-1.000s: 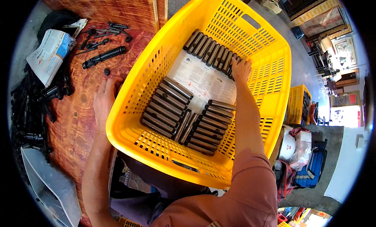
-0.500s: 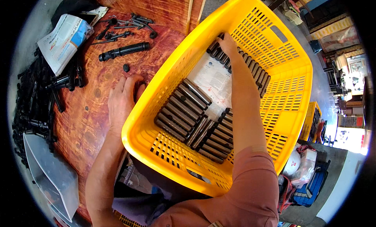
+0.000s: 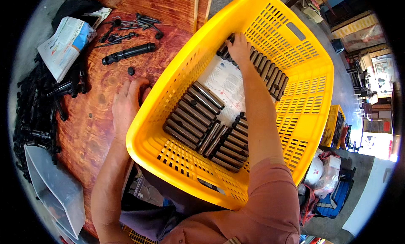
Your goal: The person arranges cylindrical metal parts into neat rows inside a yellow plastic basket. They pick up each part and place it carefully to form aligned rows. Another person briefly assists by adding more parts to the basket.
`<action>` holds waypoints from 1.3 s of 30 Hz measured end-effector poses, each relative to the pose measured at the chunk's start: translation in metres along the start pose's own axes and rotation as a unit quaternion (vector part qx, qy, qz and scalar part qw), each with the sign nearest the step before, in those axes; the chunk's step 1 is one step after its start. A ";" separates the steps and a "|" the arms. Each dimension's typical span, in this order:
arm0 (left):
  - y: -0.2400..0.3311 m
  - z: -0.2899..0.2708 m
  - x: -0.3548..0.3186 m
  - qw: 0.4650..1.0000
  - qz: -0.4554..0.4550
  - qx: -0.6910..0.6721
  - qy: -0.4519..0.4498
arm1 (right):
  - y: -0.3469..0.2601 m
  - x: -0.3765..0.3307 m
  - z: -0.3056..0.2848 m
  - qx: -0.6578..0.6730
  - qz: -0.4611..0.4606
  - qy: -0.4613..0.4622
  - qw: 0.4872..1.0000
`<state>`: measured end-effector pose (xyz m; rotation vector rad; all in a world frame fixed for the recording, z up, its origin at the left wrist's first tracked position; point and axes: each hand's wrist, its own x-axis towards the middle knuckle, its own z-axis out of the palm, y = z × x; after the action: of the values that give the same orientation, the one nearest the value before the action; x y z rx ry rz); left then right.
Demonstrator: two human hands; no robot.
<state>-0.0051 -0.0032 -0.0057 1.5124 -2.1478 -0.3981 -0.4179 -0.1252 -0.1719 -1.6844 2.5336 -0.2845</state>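
My right hand (image 3: 239, 50) reaches deep into the yellow plastic basket (image 3: 314, 130), at its far end. Its fingers are spread over a row of dark metal tubes (image 3: 265, 70), touching the ones below them. My left hand (image 3: 125, 105) rests on the reddish wooden table (image 3: 99, 130) beside the basket's left wall, fingers apart and holding nothing that shows. More tubes (image 3: 190, 122) lie side by side at the basket's near left, with another group (image 3: 231, 149) at the near right, partly behind my right arm. A printed paper sheet (image 3: 221, 86) lines the basket floor between the rows.
On the table lie a ribbed black cylinder (image 3: 128, 54), a small black cap (image 3: 131, 71) and several thin black rods (image 3: 116, 38). A pile of black parts (image 3: 36, 109) fills the left side, near a folded newspaper (image 3: 63, 46) and a translucent bin (image 3: 57, 185). A wooden panel (image 3: 160, 8) stands behind.
My right hand has opened out, its fingers now spread over the far tubes instead of closed together at one. The basket and table appear slightly further left in the view.
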 end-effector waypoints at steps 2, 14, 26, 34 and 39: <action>0.000 -0.001 0.001 0.999 -0.015 -0.034 -0.015 | -0.005 -0.013 -0.001 -0.033 -0.009 -0.002 0.999; 0.002 -0.003 0.000 1.000 0.016 -0.004 0.003 | 0.053 -0.070 -0.011 -0.029 0.100 0.083 0.991; -0.003 0.000 0.001 1.000 0.014 -0.014 -0.015 | 0.099 -0.084 0.009 -0.052 0.109 0.045 0.992; -0.004 0.001 -0.004 0.999 0.048 0.003 0.019 | 0.086 -0.074 -0.032 0.029 0.072 0.063 0.995; -0.007 -0.001 -0.007 0.998 0.058 0.011 0.024 | 0.044 -0.061 -0.128 0.046 -0.012 -0.160 0.986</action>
<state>0.0025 0.0012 -0.0098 1.3881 -2.1965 -0.2957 -0.4564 -0.0392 -0.0570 -1.5839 2.2347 -0.1174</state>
